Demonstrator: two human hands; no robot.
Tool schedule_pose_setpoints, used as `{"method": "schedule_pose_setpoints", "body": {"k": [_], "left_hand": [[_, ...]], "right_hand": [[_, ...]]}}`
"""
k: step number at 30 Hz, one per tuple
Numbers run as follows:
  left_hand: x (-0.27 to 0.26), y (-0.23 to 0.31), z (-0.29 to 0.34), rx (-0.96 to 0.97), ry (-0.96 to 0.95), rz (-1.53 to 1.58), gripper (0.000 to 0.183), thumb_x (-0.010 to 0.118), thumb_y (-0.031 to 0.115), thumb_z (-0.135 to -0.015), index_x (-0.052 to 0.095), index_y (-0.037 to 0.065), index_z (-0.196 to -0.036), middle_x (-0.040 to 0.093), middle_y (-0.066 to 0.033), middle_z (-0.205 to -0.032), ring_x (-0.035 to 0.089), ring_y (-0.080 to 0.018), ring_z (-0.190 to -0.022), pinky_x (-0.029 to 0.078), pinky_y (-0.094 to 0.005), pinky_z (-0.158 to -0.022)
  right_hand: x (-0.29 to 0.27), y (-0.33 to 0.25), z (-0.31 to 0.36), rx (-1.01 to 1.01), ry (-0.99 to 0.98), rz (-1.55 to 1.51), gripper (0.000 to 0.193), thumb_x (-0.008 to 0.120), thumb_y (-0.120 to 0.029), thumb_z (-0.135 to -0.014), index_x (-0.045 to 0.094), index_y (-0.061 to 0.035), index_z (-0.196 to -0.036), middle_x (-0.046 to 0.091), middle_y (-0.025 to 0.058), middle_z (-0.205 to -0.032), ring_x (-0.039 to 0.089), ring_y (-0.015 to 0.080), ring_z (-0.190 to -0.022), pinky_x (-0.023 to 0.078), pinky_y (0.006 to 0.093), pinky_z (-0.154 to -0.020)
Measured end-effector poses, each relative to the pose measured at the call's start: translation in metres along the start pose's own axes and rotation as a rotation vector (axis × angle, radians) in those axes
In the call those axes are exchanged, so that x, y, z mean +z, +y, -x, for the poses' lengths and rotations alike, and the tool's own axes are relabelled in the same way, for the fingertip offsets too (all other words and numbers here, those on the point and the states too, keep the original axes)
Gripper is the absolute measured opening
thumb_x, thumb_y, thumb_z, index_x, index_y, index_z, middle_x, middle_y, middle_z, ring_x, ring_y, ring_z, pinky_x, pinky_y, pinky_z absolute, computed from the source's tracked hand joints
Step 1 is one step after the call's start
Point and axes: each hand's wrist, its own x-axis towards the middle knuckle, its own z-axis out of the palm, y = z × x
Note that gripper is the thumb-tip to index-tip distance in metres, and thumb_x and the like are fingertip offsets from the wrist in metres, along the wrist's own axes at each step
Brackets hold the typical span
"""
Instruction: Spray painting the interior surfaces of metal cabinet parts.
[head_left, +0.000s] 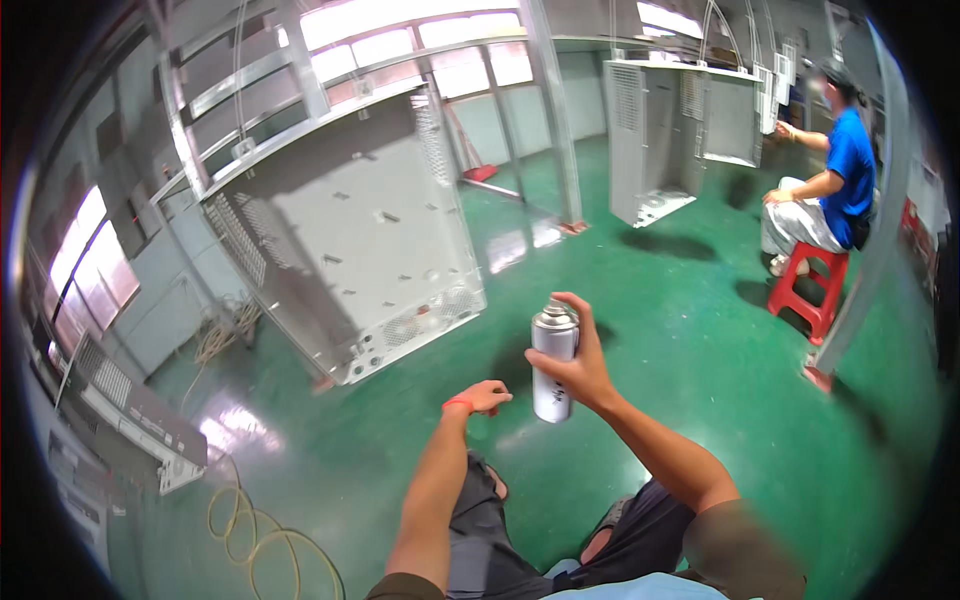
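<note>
My right hand (580, 368) grips a silver spray can (553, 360) upright, forefinger over its nozzle at the top. My left hand (484, 397) hangs out in front with a red band at the wrist; its fingers are loosely curled and hold nothing. Both hands hover over the green floor, in front of my knees. A large grey metal cabinet shell (355, 235) hangs from a frame just ahead and to the left of the can.
A second grey cabinet shell (672, 130) hangs farther back. A person in a blue shirt (838, 185) sits on a red stool (812, 285) at the right. Yellow hose (262, 545) coils on the green floor (640, 300) at lower left. A metal post (858, 290) stands right.
</note>
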Motion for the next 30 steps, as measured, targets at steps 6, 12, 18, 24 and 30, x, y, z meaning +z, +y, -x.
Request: {"method": "schedule_pose_setpoints", "body": {"k": [6, 12, 18, 24, 30], "left_hand": [[-0.016, 0.014, -0.027, -0.053, -0.043, -0.087, 0.028, 0.069, 0.031, -0.104, 0.062, 0.004, -0.097, 0.076, -0.0096, -0.083, 0.073, -0.0175, -0.074, 0.056, -0.0314, -0.066], [0.001, 0.036, -0.051, 0.0, -0.041, -0.022, 0.016, 0.064, 0.012, -0.098, 0.054, 0.004, -0.089, 0.072, -0.01, -0.081, 0.072, -0.018, -0.077, 0.058, -0.0336, -0.072], [0.015, 0.06, -0.082, 0.075, -0.099, -0.02, 0.011, 0.059, 0.005, -0.097, 0.049, 0.005, -0.092, 0.07, -0.0102, -0.086, 0.073, -0.0189, -0.08, 0.059, -0.035, -0.075], [0.034, 0.083, -0.107, 0.012, -0.179, -0.034, 0.009, 0.055, 0.002, -0.098, 0.047, 0.005, -0.095, 0.07, -0.0109, -0.087, 0.074, -0.0207, -0.084, 0.059, -0.0358, -0.078], [0.034, 0.093, -0.125, 0.032, -0.237, -0.044, 0.011, 0.053, -0.004, -0.095, 0.047, 0.005, -0.095, 0.069, -0.0112, -0.087, 0.074, -0.0209, -0.086, 0.06, -0.0357, -0.078]], "right_hand": [[-0.107, 0.06, 0.029, 0.44, 0.515, -0.412, 0.087, 0.079, -0.005, -0.091, 0.029, -0.0232, -0.159, 0.064, 0.0143, -0.114, 0.073, 0.0287, -0.084, 0.065, 0.0468, -0.071], [-0.155, 0.034, 0.021, 0.396, 0.662, -0.544, 0.091, 0.081, -0.01, -0.091, 0.024, -0.0219, -0.161, 0.063, 0.0139, -0.115, 0.074, 0.0273, -0.084, 0.065, 0.0459, -0.069], [-0.186, 0.04, 0.012, 0.389, 0.68, -0.568, 0.088, 0.079, -0.011, -0.092, 0.024, -0.025, -0.16, 0.061, 0.0146, -0.114, 0.074, 0.0303, -0.085, 0.067, 0.0488, -0.072], [-0.208, 0.042, 0.005, 0.401, 0.719, -0.537, 0.088, 0.079, -0.01, -0.091, 0.025, -0.0227, -0.16, 0.061, 0.0145, -0.113, 0.074, 0.0289, -0.083, 0.066, 0.0462, -0.067], [-0.22, 0.043, 0.002, 0.375, 0.712, -0.534, 0.09, 0.084, -0.012, -0.089, 0.028, -0.0204, -0.158, 0.063, 0.0138, -0.113, 0.073, 0.0251, -0.085, 0.065, 0.0428, -0.067]]}}
